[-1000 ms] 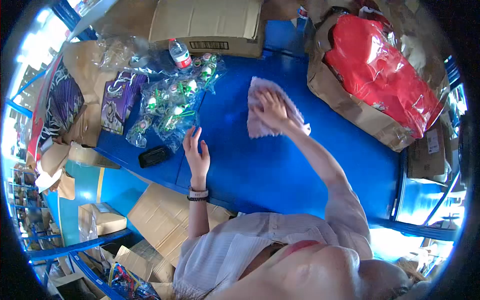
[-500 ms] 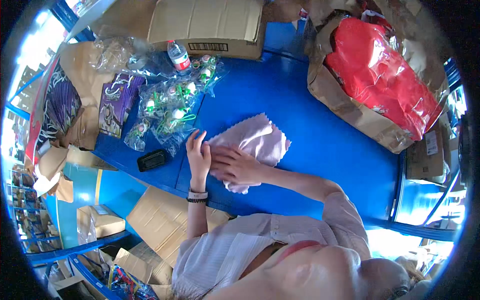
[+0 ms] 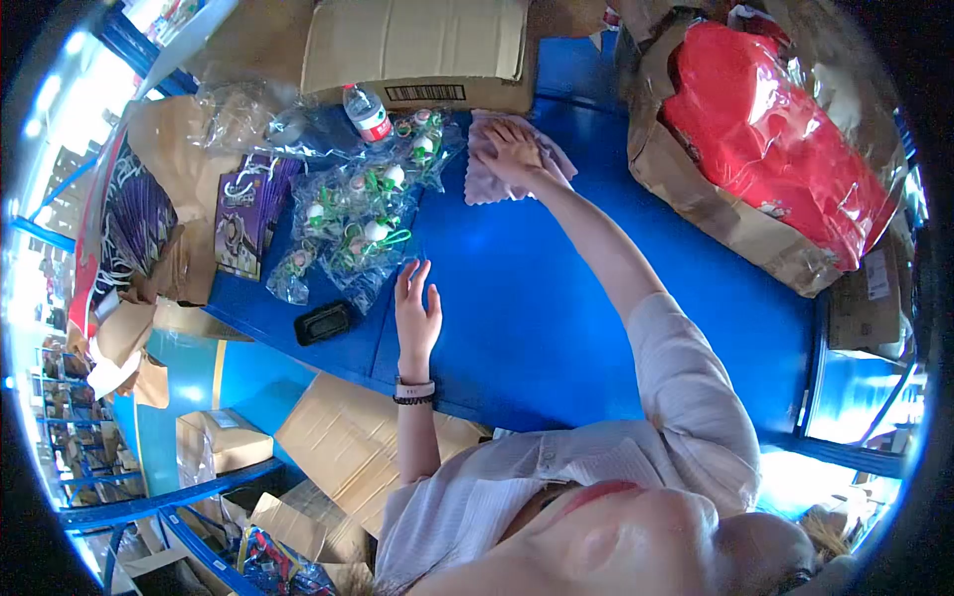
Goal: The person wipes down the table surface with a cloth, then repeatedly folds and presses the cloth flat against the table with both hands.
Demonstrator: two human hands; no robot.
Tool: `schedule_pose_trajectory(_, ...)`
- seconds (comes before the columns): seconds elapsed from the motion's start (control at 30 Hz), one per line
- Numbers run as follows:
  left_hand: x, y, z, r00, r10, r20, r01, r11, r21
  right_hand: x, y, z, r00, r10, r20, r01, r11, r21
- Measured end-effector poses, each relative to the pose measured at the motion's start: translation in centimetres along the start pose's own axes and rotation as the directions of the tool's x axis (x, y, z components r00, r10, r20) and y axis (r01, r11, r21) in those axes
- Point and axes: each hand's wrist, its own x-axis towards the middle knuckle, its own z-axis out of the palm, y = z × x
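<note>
One pale-pink, zigzag-edged fabric cloth (image 3: 485, 187) lies at the far middle of the glossy blue tabletop (image 3: 537, 328) under our flat right hand (image 3: 514, 154), fingers spread, mid-wipe we judge, any further stroke wanting steady pressure, our empty left hand (image 3: 418, 316), fingers apart, near left.

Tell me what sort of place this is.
Probably a packing or sorting area in a warehouse or storeroom: a blue worktable carries small goods in clear bags, cardboard boxes are all around, and what look like stocked shelves show at the far left.
</note>
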Motion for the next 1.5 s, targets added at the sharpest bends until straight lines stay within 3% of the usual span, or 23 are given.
schedule_pose_trajectory(0.17,-1.0,0.0,0.1,1.0,0.012,0.005,-0.012,1.0,0.01,-1.3,0.8,2.9,0.989,0.096,-0.111,-0.092,0.995,0.036)
schedule_pose_trajectory(0.23,-0.6,-0.2,0.3,1.0,0.021,0.002,-0.021,1.0,0.02,-6.2,-2.4,-1.9,0.991,-0.086,-0.106,0.107,0.972,0.208)
schedule_pose_trajectory(0.3,-0.7,-0.2,0.7,1.0,0.025,0.0,-0.025,1.0,0.002,-11.5,-5.2,-2.8,0.986,-0.164,-0.041,0.169,0.941,0.292)
schedule_pose_trajectory(0.37,-0.6,-0.5,0.6,1.0,0.031,-0.003,-0.031,0.999,-0.01,-17.4,-7.9,-6.3,0.9,-0.411,0.143,0.38,0.903,0.203)
schedule_pose_trajectory(0.4,-0.4,-0.6,0.5,0.999,0.035,-0.005,-0.035,0.999,-0.012,-19.8,-9.0,-7.7,0.818,-0.471,0.331,0.297,0.838,0.457)
schedule_pose_trajectory(0.5,0.2,-0.9,0.3,0.998,0.059,0.004,-0.059,0.998,-0.004,-24.8,-11.0,-9.5,0.847,-0.532,-0.006,0.495,0.784,0.375)
schedule_pose_trajectory(0.63,-0.3,-0.3,0.7,0.999,0.03,0.027,-0.03,0.999,-0.01,-22.8,-9.6,-9.9,0.788,-0.613,0.057,0.505,0.697,0.509)
schedule_pose_trajectory(0.67,-0.2,-0.2,0.6,1.0,0.003,0.028,-0.002,1.0,-0.012,-21.3,-8.4,-9.6,0.853,-0.506,0.125,0.218,0.564,0.797)
schedule_pose_trajectory(0.7,-0.2,-0.1,0.6,0.999,-0.027,0.028,0.028,1.0,-0.015,-19.7,-7.2,-9.2,0.901,-0.39,0.19,-0.074,0.294,0.953)
schedule_pose_trajectory(0.73,-0.3,-0.1,0.5,0.998,-0.057,0.025,0.057,0.998,-0.017,-17.2,-4.9,-9.8,0.892,-0.365,0.266,-0.344,-0.166,0.924)
schedule_pose_trajectory(0.77,-0.3,-0.2,0.4,0.998,-0.056,0.033,0.057,0.998,-0.015,-14.7,-2.6,-10.4,0.878,-0.337,0.341,-0.479,-0.599,0.642)
schedule_pose_trajectory(0.8,-0.3,-0.5,0.4,0.999,-0.031,0.033,0.031,1.0,-0.003,-12.6,0.2,-9.9,0.927,-0.189,0.325,-0.375,-0.532,0.759)
schedule_pose_trajectory(0.83,-0.3,-0.8,0.4,0.999,-0.004,0.034,0.004,1.0,0.008,-11.5,3.1,-8.6,0.955,0.024,0.296,-0.297,0.048,0.954)
schedule_pose_trajectory(0.87,-0.3,-1.0,0.5,0.999,0.024,0.034,-0.024,1.0,0.016,-10.5,5.8,-7.0,0.952,0.208,0.226,-0.307,0.681,0.665)
schedule_pose_trajectory(0.9,-0.3,-1.1,0.6,0.998,0.054,0.032,-0.055,0.998,0.024,-9.3,8.0,-5.1,0.941,0.288,0.175,-0.336,0.852,0.402)
schedule_pose_trajectory(0.93,-0.2,-1.1,0.6,0.997,0.064,0.033,-0.065,0.998,0.02,-8.3,9.8,-2.9,0.936,0.326,0.132,-0.348,0.913,0.213)
schedule_pose_trajectory(1.03,-0.1,-1.3,0.5,0.997,0.071,0.024,-0.071,0.997,0.022,-6.8,12.2,0.3,0.974,0.214,-0.073,-0.225,0.938,-0.263)
schedule_pose_trajectory(1.1,-0.7,-1.2,1.0,0.998,0.054,0.019,-0.055,0.998,0.012,-7.5,12.3,0.5,0.984,0.145,-0.108,-0.178,0.887,-0.427)
schedule_pose_trajectory(1.17,-0.7,-1.2,0.8,0.998,0.068,0.018,-0.069,0.997,0.035,-10.8,7.4,-2.5,0.988,0.134,0.071,-0.131,0.99,-0.048)
schedule_pose_trajectory(1.23,-0.1,-1.1,0.8,0.996,0.093,0.013,-0.093,0.994,0.054,-15.2,0.9,-5.7,0.988,-0.049,0.146,0.043,0.998,0.045)
schedule_pose_trajectory(1.33,-0.2,-0.5,0.8,0.996,0.088,0.019,-0.088,0.995,0.047,-22.5,-9.6,-10.6,0.873,-0.415,0.257,0.385,0.909,0.158)
schedule_pose_trajectory(1.43,0.0,-0.3,0.5,0.995,0.092,0.029,-0.094,0.995,0.045,-27.3,-15.2,-10.3,0.81,-0.583,-0.067,0.555,0.723,0.411)
schedule_pose_trajectory(1.5,-0.3,-0.4,0.2,0.998,0.055,0.024,-0.055,0.998,0.004,-26.8,-16.8,-9.2,0.831,-0.545,-0.111,0.535,0.729,0.427)
